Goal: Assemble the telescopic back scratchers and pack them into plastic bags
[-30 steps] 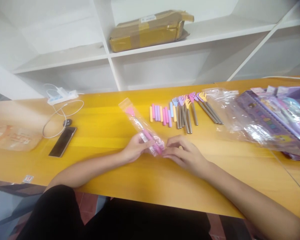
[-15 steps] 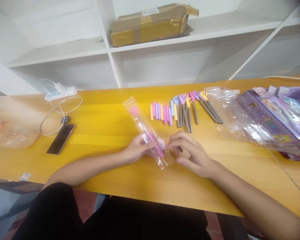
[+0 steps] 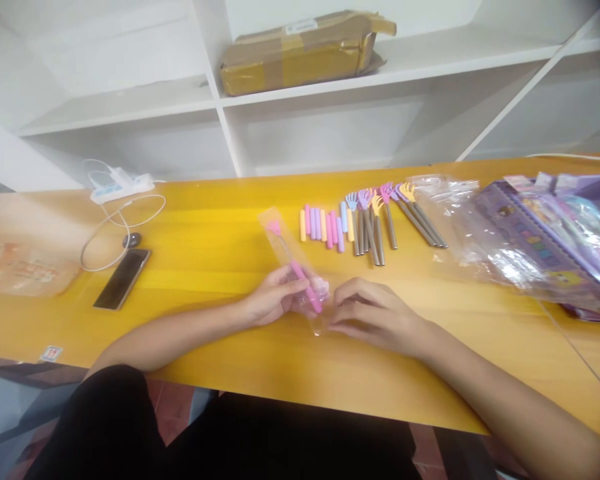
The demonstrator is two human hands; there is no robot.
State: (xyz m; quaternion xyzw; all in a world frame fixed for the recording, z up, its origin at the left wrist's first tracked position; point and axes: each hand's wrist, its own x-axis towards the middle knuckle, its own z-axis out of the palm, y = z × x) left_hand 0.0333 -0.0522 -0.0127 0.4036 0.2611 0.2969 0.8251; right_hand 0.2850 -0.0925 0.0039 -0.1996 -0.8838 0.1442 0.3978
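My left hand is closed around a clear plastic bag with a pink back scratcher inside. The scratcher lies slantwise, its pink head at the far end and its pink handle towards me. Beside the near end of the bag, my right hand has its fingers drawn together on the bag's edge; the fingertips are partly blurred. Beyond the hands lie several loose coloured handles in a row. Several back scratchers with metal rods and hand-shaped heads are next to them.
At the right, clear plastic bags lie against purple printed packaging. A phone, a white cable, a power strip and an orange-printed bag are at the left. A taped cardboard box sits on the shelf behind.
My right hand's fingers have closed together and lowered slightly at the bag's near end. The bag with the pink back scratcher has shifted a little and turned more upright in my left hand.
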